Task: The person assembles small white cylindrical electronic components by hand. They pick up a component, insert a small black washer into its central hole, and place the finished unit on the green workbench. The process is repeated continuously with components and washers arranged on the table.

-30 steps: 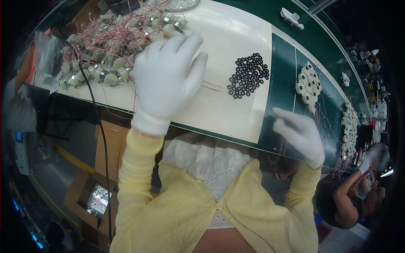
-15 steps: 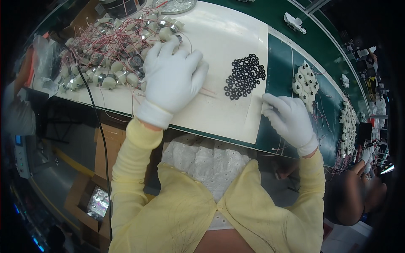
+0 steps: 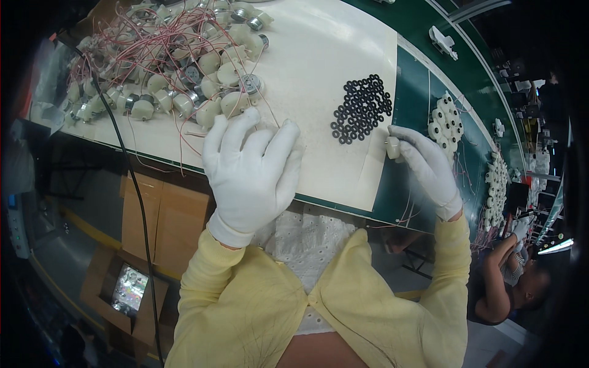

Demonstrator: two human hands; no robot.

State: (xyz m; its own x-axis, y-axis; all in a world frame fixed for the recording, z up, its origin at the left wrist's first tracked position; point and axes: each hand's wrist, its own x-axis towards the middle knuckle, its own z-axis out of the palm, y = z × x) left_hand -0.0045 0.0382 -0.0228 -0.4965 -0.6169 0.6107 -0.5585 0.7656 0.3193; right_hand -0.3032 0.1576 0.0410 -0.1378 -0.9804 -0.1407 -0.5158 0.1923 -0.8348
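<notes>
A white glove covers my left hand (image 3: pixel 251 168), which is over the near part of the white board with its fingers spread and nothing visible in them. Its fingertips are just in front of a heap of small motors (image 3: pixel 230 73) with cream plastic housings and tangled pink-red wires. To the right, my gloved right hand (image 3: pixel 426 165) pinches one small cream-housed motor (image 3: pixel 392 147) between thumb and fingers. Thin wires hang below that hand. Just beyond it, black rubber rings (image 3: pixel 362 107) lie bunched on the white board.
Motors topped with black rings stand grouped (image 3: pixel 445 126) on the green mat, with a longer group (image 3: pixel 497 190) farther right. A black cable (image 3: pixel 132 165) crosses the table's left side. An open cardboard box (image 3: pixel 98 282) is at lower left. Another person (image 3: pixel 509 276) sits at right.
My left hand has drawn back toward me from the motor heap, and its fingers have spread. My right hand has turned, so the motor in it now shows. The view has shifted slightly.
</notes>
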